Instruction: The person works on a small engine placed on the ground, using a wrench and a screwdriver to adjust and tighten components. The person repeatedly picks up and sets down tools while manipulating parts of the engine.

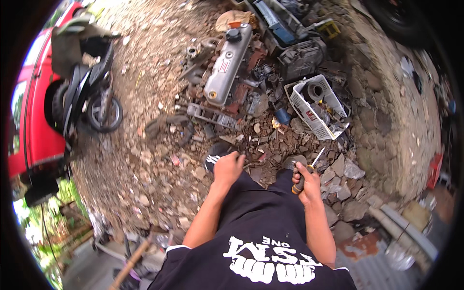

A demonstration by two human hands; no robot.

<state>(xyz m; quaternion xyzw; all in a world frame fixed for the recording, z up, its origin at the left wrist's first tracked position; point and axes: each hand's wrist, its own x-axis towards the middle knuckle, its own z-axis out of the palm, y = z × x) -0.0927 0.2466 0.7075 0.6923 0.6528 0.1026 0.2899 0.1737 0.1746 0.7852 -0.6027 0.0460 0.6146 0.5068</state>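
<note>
My right hand [308,184] is wrapped round a screwdriver [298,185] with a black and orange handle. Its metal shaft slants up and to the right, clear of any engine part. My left hand [228,169] is closed above my left shoe, its fingers curled inward. What it holds, if anything, is hidden. Beyond my hands an engine with a silver valve cover [228,67] rests on the stony ground, a black cap at its far end. A metal part with openings [212,116] lies at its near end.
Right of the engine, a white plastic basket [316,121] holds metal parts. Behind it are dark crates [302,58] and a blue tray [270,21]. A motorbike [101,106] and a red vehicle [36,111] stand at left. A stone wall [386,111] runs along the right.
</note>
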